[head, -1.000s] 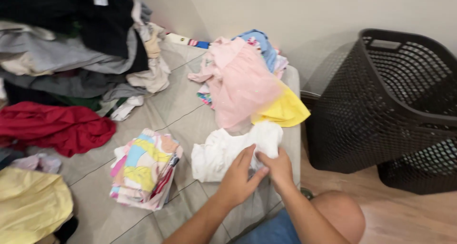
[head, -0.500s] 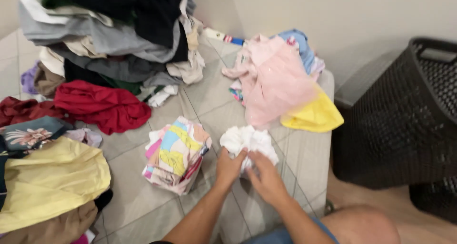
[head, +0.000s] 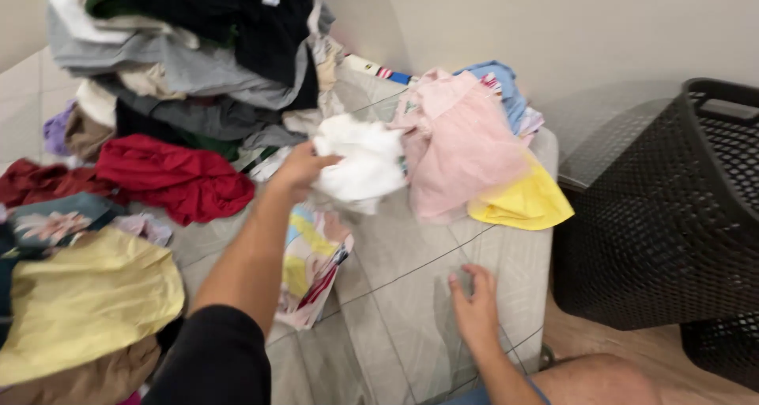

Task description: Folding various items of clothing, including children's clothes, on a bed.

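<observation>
Our left hand (head: pixel 296 170) is clamped on the bunched white garment (head: pixel 357 166), lifted above the folded colourful stack (head: pixel 312 267). Our right hand (head: pixel 477 310) lies open and flat on the grey cushion (head: pixel 411 294). We should keep the bundle tight, so it stays compact.

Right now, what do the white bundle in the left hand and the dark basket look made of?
Crumpled white cloth bundle: soft matte fabric, perhaps cotton; it bunches in loose folds. Dark perforated laundry basket: rigid moulded plastic by its look, with a regular hole grid and a slight sheen.
</observation>
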